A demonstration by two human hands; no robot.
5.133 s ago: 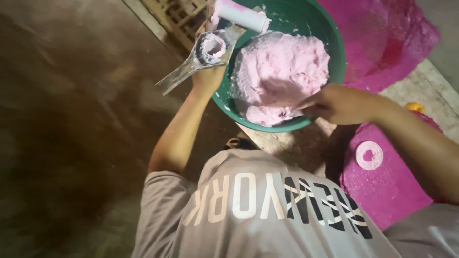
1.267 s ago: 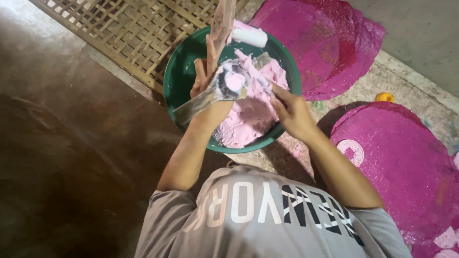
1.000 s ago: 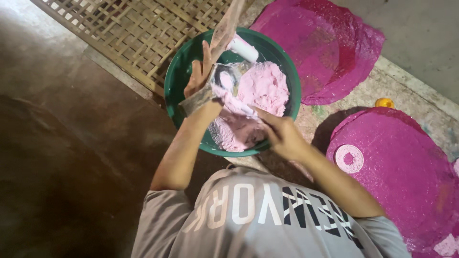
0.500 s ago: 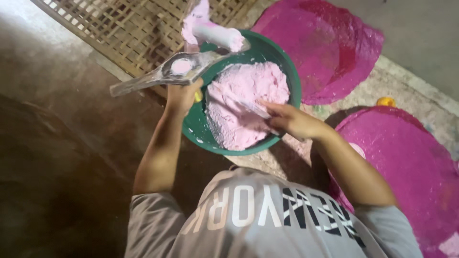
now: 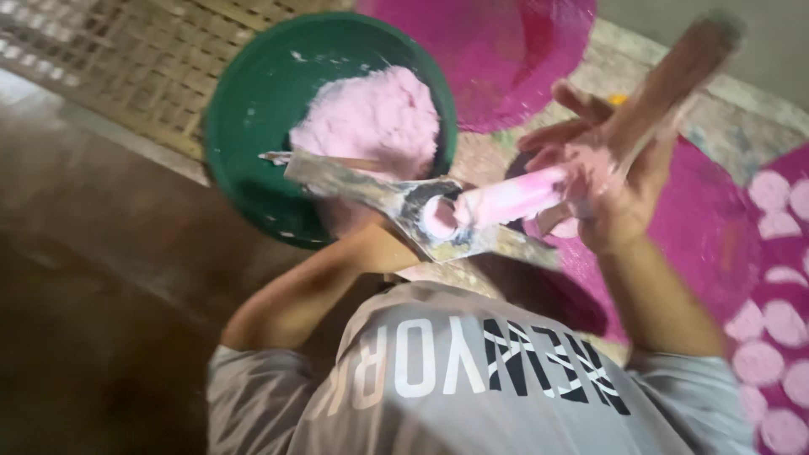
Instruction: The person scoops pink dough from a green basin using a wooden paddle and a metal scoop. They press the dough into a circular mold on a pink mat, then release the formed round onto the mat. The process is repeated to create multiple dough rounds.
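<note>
My left hand (image 5: 368,247) grips a flat, dough-smeared mould paddle (image 5: 396,202) from below, and the paddle mostly hides the hand. The round hole of the paddle is packed with pink dough. My right hand (image 5: 608,187) holds a wooden-handled plunger (image 5: 666,80). Its pink-coated cylinder end (image 5: 514,198) lies against the filled hole. Both hands are just right of a green bowl (image 5: 244,126) that holds a mound of pink dough (image 5: 371,118).
A magenta cloth (image 5: 506,59) lies behind the bowl. Another cloth (image 5: 699,227) at the right carries several round pink discs (image 5: 775,194). A woven bamboo mat (image 5: 126,50) lies at the top left, with dark floor (image 5: 93,295) on the left.
My right hand has left the dough in the bowl and now holds the plunger at the mould. My left hand has swung the mould from over the bowl's left rim to its right.
</note>
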